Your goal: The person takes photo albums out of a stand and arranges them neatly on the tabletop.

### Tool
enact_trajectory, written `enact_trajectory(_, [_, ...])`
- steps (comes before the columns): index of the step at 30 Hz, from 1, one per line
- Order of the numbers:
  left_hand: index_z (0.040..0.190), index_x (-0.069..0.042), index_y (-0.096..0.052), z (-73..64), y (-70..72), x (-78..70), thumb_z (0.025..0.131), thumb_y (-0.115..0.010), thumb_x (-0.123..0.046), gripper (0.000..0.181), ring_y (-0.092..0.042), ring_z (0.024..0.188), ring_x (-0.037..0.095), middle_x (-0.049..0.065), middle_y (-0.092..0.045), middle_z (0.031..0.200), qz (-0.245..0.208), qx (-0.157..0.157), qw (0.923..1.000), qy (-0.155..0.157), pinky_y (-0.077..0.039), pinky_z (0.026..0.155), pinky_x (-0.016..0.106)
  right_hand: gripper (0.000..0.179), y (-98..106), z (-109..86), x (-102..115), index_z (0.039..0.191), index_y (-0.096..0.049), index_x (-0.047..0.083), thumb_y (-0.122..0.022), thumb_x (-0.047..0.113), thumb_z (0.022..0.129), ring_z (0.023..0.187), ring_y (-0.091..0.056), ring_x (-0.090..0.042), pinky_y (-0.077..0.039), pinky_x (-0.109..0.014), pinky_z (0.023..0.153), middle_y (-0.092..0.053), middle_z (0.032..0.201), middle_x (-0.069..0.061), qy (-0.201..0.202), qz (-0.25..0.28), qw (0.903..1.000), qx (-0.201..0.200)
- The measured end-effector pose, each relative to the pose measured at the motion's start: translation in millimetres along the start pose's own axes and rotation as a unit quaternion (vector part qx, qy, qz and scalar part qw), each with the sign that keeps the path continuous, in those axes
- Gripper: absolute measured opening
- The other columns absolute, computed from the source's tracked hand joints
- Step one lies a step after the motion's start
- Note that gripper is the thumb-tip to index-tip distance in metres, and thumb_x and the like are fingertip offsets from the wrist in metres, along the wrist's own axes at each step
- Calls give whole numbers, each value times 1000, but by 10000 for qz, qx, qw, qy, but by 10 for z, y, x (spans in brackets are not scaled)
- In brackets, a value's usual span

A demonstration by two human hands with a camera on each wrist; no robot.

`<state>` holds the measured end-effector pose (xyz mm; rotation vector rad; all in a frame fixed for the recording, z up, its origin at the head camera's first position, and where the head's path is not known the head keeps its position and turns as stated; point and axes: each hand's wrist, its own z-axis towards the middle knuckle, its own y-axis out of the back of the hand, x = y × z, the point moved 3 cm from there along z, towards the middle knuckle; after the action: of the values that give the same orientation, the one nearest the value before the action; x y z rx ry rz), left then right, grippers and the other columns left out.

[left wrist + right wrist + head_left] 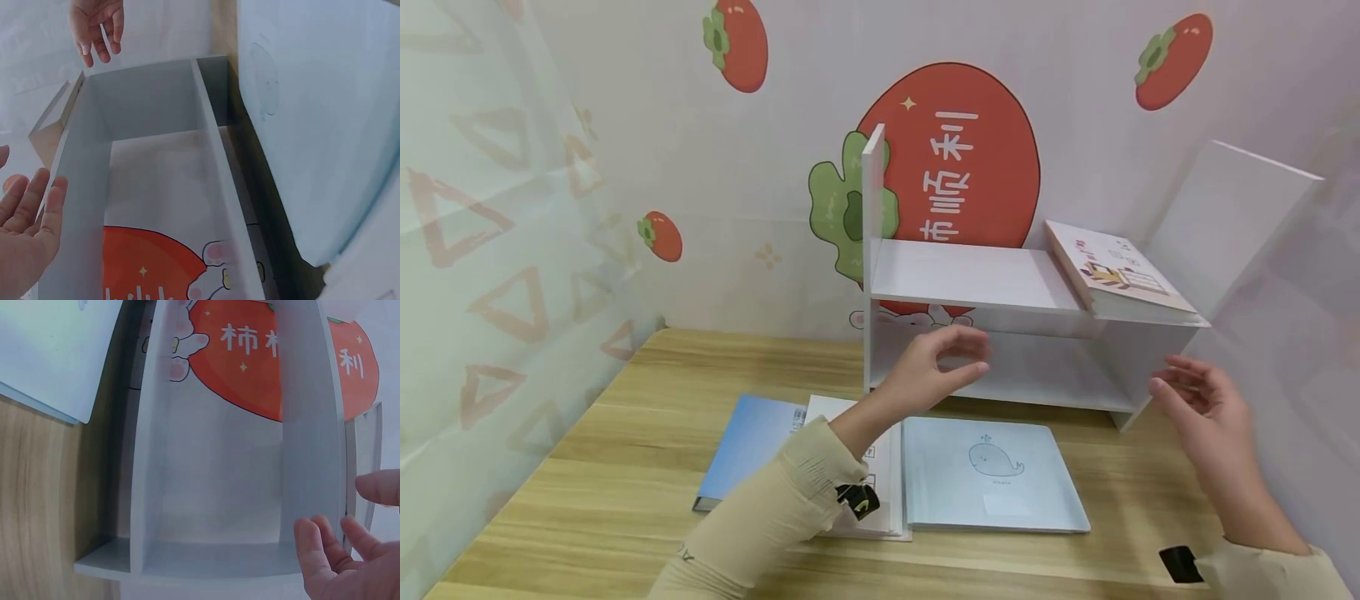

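A white desktop shelf (973,273) stands against the wall, a thick illustrated book (1131,275) lying flat at the right end of its upper board. In front of the shelf, my left hand (934,364) hovers with loosely bent fingers and nothing in its grasp. My right hand (1213,412) is raised off the shelf's right end, also holding nothing, its fingers relaxed. On the table below my left hand lies a pale blue book with a whale drawing (1000,475). Beside it, a white book (886,454) is partly hidden by my left forearm and overlaps a blue book (748,442).
The wooden table (602,467) meets a wall covered with persimmon prints (737,46) at the back. A pale curtain with triangle shapes (490,300) hangs along the left. An upright white panel (1232,221) leans outward at the shelf's right end.
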<state>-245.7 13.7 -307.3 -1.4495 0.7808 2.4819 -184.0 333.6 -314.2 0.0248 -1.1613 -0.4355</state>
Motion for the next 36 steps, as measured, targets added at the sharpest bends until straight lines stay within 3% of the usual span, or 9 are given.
enact_trajectory(3, [132,-11,-59,106,-43,-72,94,-69,-16,40,-62,121,14,4,-66,129,-49,-119,9998,-137,-53,95,23,37,12,39,29,118,-55,25,-61,-3,94,86,-60,6,-49,-4,69,-63,100,17,-76,840,9962,-235])
enact_trajectory(8, [135,-15,-57,294,-138,-166,92,-73,-18,47,-59,124,10,0,-62,136,-20,-277,9992,-279,-52,94,19,40,35,115,74,122,-54,21,-63,-4,92,84,-61,3,-50,-5,68,-62,100,11,-193,1359,9885,-638])
enact_trajectory(15, [138,-16,-55,545,-277,-226,89,-76,-15,53,-61,124,13,-1,-58,141,-51,-477,9978,-463,-53,90,18,48,69,241,141,133,-48,21,-65,1,92,83,-61,4,-50,-4,66,-58,101,9,-327,1236,9872,-948])
enact_trajectory(21, [141,-12,-52,710,-365,-266,88,-75,-11,58,-65,118,14,2,-54,145,-100,-459,9973,-567,-54,84,14,55,101,323,168,143,-40,19,-64,8,94,81,-59,4,-48,-5,62,-56,101,11,-609,1163,9852,-1103])
enact_trajectory(30, [143,-12,-49,835,-481,-324,89,-74,-10,59,-66,115,10,2,-53,147,-104,-331,9982,-479,-53,81,11,36,84,482,105,124,-55,22,-66,8,93,71,-60,3,-49,-6,58,-56,96,8,-650,1299,9794,-1399])
enact_trajectory(36, [144,-12,-48,902,-559,-336,89,-74,-8,61,-66,115,12,3,-52,148,-177,-329,9983,-448,-53,80,10,46,70,524,81,139,-52,10,-65,11,94,78,-58,4,-49,-5,59,-56,98,10,-767,1171,9804,-1386])
